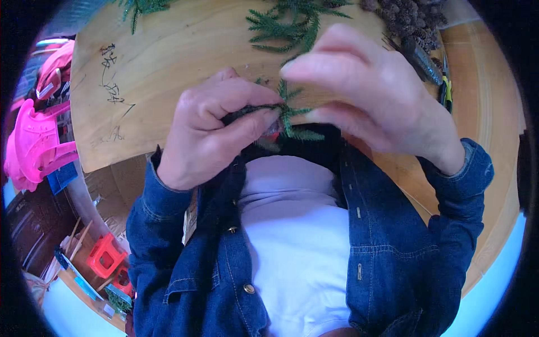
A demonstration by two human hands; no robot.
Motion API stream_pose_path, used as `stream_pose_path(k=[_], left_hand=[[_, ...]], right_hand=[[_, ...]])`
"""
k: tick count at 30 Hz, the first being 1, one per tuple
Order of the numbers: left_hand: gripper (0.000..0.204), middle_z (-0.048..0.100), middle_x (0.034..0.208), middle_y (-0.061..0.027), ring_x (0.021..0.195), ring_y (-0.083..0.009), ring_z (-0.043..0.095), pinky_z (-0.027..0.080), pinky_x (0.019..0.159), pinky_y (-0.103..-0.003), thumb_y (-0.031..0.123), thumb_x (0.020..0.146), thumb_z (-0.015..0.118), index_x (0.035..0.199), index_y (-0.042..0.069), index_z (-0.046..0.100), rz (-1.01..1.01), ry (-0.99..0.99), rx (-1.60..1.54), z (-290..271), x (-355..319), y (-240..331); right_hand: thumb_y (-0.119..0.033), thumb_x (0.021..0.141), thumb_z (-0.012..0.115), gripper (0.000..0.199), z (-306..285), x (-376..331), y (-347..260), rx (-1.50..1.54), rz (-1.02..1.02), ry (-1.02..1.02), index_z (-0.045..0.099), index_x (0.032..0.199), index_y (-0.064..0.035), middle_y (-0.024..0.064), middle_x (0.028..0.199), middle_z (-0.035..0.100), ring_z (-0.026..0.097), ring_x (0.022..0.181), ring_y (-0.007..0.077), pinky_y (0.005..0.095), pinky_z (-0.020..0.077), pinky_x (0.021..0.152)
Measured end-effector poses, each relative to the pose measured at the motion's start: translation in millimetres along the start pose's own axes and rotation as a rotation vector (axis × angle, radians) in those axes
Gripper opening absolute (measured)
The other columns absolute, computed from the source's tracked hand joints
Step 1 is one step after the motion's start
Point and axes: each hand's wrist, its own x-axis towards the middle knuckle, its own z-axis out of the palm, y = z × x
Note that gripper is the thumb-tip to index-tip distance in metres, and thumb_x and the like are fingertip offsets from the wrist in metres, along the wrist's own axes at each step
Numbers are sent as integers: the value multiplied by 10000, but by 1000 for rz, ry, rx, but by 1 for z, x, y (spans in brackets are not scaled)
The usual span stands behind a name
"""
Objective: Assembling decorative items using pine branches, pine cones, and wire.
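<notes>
Between the thumb and fingers of my left hand [210, 123], a small green evergreen sprig [288, 119] is pinched by its dark stem, in front of my chest at the table's near edge. The sprig's needled tips spread out toward the right. My right hand [387, 95] hovers just to the right of it, thumb and fingers apart and blurred by motion. Nothing shows between them, and I cannot tell whether the thumb touches a needle tip. Something small and red is partly visible beneath the sprig.
More evergreen sprigs [283, 25] lie at the far middle of the wooden table [168, 56], others [140, 8] at far left. Pine cones [407, 19] are heaped far right, near a yellow-and-black handled tool [446, 92]. A pink plastic chair [33, 140] and red stool [106, 255] stand left.
</notes>
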Motion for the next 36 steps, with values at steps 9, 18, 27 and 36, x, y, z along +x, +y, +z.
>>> stream_pose_path(k=[9,18,27,36], left_hand=[[114,614,738,-64,718,-153,550,425,663,-277,19,781,641,887,-12,670,-99,-328,-409,-9,5,-4],[152,598,688,-65,675,-198,538,397,606,-318,14,719,666,868,-17,664,257,-81,235,1,4,4],[167,595,693,-78,679,-202,540,396,594,-300,0,707,656,872,-25,660,203,-39,210,-5,8,6],[105,615,701,-66,658,-211,539,407,625,-312,22,725,659,829,1,661,104,-243,-147,-8,16,-1]], right_hand=[[-78,675,643,164,0,7,0,-98,-335,-182,572,817,-35,79,786,491,515,602,199,315,420,470],[-84,725,620,124,17,-10,-11,15,-93,-168,515,678,-39,43,676,449,452,505,203,285,366,443],[-78,826,597,79,-12,-11,-14,610,485,-181,584,774,-21,70,721,529,494,524,228,284,376,459],[-122,697,718,221,-9,3,-7,93,-201,-153,605,861,-26,73,694,494,525,550,231,328,392,442]])
